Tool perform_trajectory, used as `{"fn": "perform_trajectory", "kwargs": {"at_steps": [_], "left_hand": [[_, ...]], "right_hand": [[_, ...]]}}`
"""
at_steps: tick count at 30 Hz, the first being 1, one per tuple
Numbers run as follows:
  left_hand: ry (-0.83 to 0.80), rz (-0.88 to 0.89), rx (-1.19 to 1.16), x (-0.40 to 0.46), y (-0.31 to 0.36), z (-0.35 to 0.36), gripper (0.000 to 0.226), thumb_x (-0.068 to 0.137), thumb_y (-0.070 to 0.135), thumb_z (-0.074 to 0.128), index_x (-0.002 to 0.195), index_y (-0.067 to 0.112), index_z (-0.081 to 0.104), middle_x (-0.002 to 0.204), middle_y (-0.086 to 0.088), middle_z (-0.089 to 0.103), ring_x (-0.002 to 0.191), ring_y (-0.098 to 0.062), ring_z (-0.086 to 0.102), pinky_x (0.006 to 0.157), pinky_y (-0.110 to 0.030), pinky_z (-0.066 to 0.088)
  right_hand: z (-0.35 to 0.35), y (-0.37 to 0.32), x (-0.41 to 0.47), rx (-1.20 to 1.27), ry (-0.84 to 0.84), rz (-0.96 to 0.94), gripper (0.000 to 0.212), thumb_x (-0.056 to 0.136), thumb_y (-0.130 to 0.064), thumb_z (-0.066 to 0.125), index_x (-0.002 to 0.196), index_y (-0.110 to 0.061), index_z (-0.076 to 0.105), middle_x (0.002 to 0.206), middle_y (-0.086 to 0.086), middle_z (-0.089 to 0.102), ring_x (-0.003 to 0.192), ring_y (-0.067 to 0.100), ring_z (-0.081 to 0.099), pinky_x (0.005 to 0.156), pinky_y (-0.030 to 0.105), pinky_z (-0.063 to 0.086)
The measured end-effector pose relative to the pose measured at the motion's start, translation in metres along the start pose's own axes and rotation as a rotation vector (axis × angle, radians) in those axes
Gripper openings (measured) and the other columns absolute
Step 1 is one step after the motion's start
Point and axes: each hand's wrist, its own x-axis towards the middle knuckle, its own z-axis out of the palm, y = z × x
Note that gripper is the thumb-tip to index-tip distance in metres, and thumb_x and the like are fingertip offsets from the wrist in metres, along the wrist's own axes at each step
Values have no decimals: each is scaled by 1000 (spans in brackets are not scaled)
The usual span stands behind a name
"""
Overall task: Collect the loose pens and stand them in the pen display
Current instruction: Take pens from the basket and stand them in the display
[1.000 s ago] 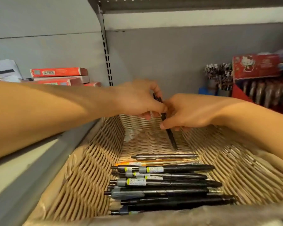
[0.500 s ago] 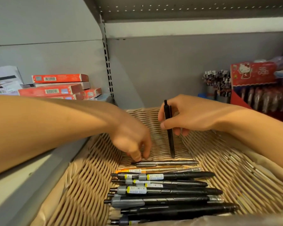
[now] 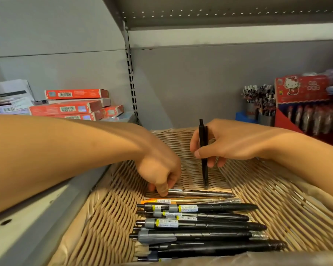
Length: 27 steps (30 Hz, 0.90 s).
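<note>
Black and upright, a click pen (image 3: pixel 203 150) is pinched in the right hand (image 3: pixel 229 143), tip on the wicker basket (image 3: pixel 112 208); the left hand (image 3: pixel 158 169) pinches a silver pen (image 3: pixel 200 193) atop loose pens (image 3: pixel 200 225) lying flat.

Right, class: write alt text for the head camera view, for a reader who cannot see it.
A person's right hand holds a slim black pen upright in a woven wicker basket, while the left hand pinches the end of a silver-grey pen lying at the top of a row of black pens. Red boxes sit on the shelf behind.
</note>
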Motion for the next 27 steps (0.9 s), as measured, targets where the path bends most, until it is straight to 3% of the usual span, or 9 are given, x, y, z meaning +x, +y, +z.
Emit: {"fn": "perform_trajectory", "kwargs": {"at_steps": [1,5,8,10,15,20,22,27], "left_hand": [[2,-35,-9,5,-3,1,22,96,26,65,116,16,65,104,-1,74,79,-4,59,69,-16,45],[74,96,-57,12,-12,-1,23,94,29,67,115,25,61,99,0,73,81,-7,60,67,-20,43],[140,123,-209,9,-23,-6,10,93,30,66,102,32,66,75,13,68,70,1,60,66,-18,46],[247,137,-377,9,-29,-9,6,93,30,66,91,28,71,63,18,65,65,5,61,63,-16,50],[583,126,-623,10,-37,-17,13,89,33,68,80,25,71,62,16,66,62,1,65,62,-17,53],[781,124,-578,7,-29,-19,27,89,42,66,78,17,71,66,4,68,58,-2,62,61,-21,52],[830,125,-468,6,-25,-18,29,91,47,63,78,21,70,67,9,67,56,1,57,55,-15,45],[703,169,-374,3,-18,-13,26,96,42,60,83,22,70,69,21,69,61,4,64,54,-6,43]], "right_hand": [[0,0,0,-5,12,-1,3,95,-27,69,98,-28,70,80,-8,75,72,8,75,58,17,55],[-1,-2,0,-56,66,0,9,95,-25,70,102,-30,68,74,-8,73,65,4,71,54,14,51],[-3,-2,-1,-59,133,-2,11,95,-25,68,102,-34,67,64,-14,69,58,-1,66,49,9,44],[-4,-1,-1,-37,177,2,6,96,-29,67,99,-35,68,65,-14,68,58,-2,66,48,9,44],[-2,-1,1,-33,156,15,6,97,-31,63,100,-32,69,60,-16,67,55,0,64,49,13,46],[-4,-2,1,-50,122,14,8,97,-25,64,100,-29,69,60,-10,68,54,1,62,51,15,47],[-4,-3,0,-68,93,12,4,96,-28,65,93,-28,67,58,-12,67,53,-1,62,53,14,46],[-2,-7,-1,-76,24,-28,14,93,-36,69,83,-27,67,56,-11,63,53,-1,60,54,13,46]]}}
